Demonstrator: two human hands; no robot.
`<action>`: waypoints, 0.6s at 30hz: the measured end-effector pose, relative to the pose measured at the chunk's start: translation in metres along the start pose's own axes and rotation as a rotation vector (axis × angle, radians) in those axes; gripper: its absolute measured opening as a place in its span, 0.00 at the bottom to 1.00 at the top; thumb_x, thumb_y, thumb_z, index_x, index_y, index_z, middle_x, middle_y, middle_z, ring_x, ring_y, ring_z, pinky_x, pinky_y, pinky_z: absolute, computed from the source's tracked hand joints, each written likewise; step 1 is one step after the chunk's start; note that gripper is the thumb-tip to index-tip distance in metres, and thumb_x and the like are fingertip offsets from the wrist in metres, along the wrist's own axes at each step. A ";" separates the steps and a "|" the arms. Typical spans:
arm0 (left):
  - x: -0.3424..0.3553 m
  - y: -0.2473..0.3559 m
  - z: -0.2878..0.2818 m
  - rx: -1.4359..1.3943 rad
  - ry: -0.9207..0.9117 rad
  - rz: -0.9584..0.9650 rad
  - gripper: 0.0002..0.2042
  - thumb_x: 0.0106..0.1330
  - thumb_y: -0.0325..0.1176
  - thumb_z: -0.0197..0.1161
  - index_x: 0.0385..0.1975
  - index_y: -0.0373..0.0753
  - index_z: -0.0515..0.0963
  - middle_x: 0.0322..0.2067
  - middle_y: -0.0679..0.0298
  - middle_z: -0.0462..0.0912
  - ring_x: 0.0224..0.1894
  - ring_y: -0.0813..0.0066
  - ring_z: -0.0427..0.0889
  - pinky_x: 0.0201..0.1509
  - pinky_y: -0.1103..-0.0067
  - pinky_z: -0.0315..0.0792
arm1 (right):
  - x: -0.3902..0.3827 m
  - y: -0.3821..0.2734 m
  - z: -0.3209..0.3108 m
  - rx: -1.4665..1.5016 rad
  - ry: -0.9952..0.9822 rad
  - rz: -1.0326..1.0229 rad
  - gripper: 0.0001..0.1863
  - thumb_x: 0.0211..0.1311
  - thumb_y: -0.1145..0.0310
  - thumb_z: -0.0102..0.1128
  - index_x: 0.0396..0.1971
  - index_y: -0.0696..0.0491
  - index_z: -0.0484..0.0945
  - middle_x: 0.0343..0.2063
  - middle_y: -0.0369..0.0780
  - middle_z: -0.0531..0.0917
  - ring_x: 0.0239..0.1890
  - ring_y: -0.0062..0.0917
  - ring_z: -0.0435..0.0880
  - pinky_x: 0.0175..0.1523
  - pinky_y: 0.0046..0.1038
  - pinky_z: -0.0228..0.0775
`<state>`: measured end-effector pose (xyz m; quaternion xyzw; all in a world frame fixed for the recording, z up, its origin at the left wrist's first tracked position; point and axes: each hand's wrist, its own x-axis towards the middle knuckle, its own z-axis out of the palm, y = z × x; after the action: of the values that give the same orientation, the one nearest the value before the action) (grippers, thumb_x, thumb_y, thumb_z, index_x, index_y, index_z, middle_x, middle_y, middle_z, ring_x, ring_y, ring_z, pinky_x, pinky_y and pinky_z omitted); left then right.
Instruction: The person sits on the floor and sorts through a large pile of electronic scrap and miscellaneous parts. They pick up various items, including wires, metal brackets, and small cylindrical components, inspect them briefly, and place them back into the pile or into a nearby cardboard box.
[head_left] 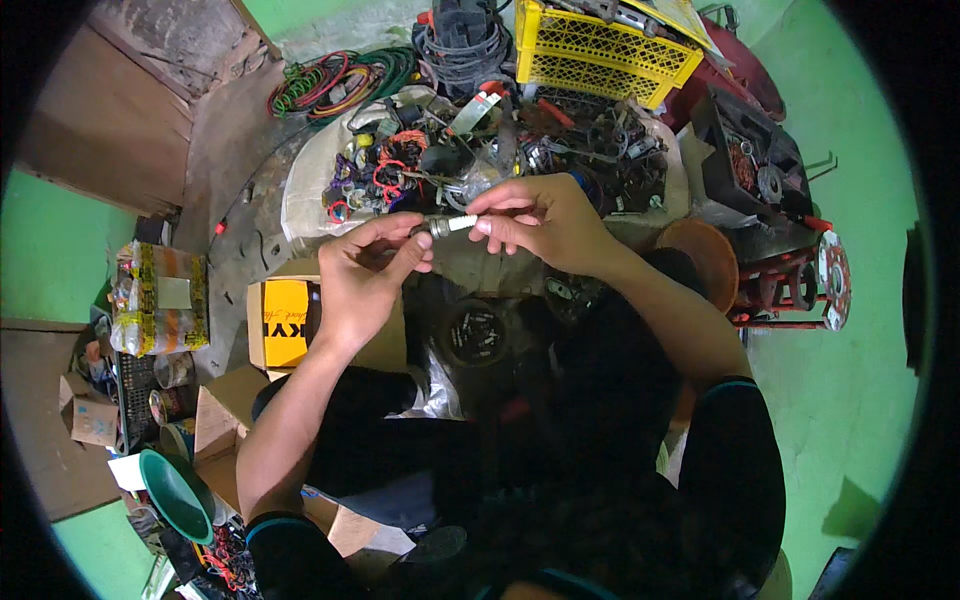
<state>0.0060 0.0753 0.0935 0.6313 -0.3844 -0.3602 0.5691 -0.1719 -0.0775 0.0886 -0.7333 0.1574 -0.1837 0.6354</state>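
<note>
A spark plug (450,226) with a white ceramic body and a grey metal base lies level between my hands. The fingertips of my left hand (358,275) are closed round its metal end. At the white end, the thumb and fingers of my right hand (550,225) pinch the tip. Below them stands a dark round container (444,338) with several small, pale, elongated pieces in it, too dim to name surely. Just beyond my fingers, a pale sack (305,195) carries a heap of mixed scrap parts (430,160).
A yellow crate (610,60) and a dark bin (715,130) of parts stand at the far right. Coiled hoses (340,85) lie far left. Left of me are a yellow-and-white box (285,322), a taped parcel (165,300) and a green basin (175,495). A red metal frame (800,283) stands right.
</note>
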 end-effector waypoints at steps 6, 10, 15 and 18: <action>0.001 -0.005 -0.004 0.061 -0.109 -0.070 0.10 0.68 0.28 0.61 0.43 0.27 0.79 0.30 0.60 0.83 0.29 0.78 0.81 0.32 0.82 0.78 | 0.004 0.002 -0.001 -0.094 -0.065 0.043 0.11 0.65 0.75 0.57 0.44 0.61 0.79 0.32 0.41 0.86 0.28 0.18 0.82 0.32 0.21 0.73; 0.001 -0.015 -0.010 0.211 -0.272 -0.165 0.09 0.69 0.28 0.59 0.42 0.28 0.79 0.29 0.61 0.83 0.29 0.79 0.81 0.32 0.83 0.76 | 0.001 0.019 -0.006 -0.173 -0.260 0.053 0.09 0.65 0.72 0.57 0.41 0.60 0.79 0.30 0.39 0.85 0.29 0.16 0.81 0.33 0.19 0.73; -0.004 -0.035 -0.011 0.511 -0.636 -0.209 0.14 0.65 0.32 0.64 0.46 0.29 0.78 0.31 0.56 0.84 0.30 0.71 0.83 0.38 0.75 0.77 | -0.011 0.041 0.002 -0.612 -0.571 -0.027 0.12 0.62 0.65 0.60 0.42 0.54 0.76 0.32 0.44 0.84 0.37 0.33 0.83 0.41 0.35 0.74; -0.012 -0.061 -0.019 0.903 -0.797 0.081 0.19 0.64 0.39 0.64 0.48 0.30 0.77 0.36 0.49 0.84 0.37 0.58 0.84 0.44 0.69 0.76 | -0.019 0.055 0.005 -0.934 -0.705 -0.014 0.18 0.60 0.61 0.61 0.48 0.50 0.74 0.36 0.48 0.82 0.44 0.45 0.80 0.47 0.46 0.70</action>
<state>0.0223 0.0976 0.0352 0.6120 -0.7065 -0.3483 0.0702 -0.1857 -0.0720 0.0324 -0.9537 -0.0040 0.1557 0.2573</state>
